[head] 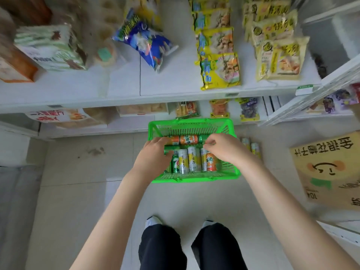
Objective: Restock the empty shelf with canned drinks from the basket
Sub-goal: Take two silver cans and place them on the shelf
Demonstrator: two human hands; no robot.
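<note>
Bright soft light, sharp near the fingers, blurry far above them, edges bent, faint shadows below.

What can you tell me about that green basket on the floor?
The basket is bright green plastic, rectangular, with slotted walls. It sits on the pale floor before the lower shelves. Inside lie drink cans: orange, green and white-and-yellow. Both hands reach in; the left hand grips a green can, while fingers of the right hand curl over cans at its right side.

Pale floor bears green basket, two cans just right, cardboard box farther right.
</note>
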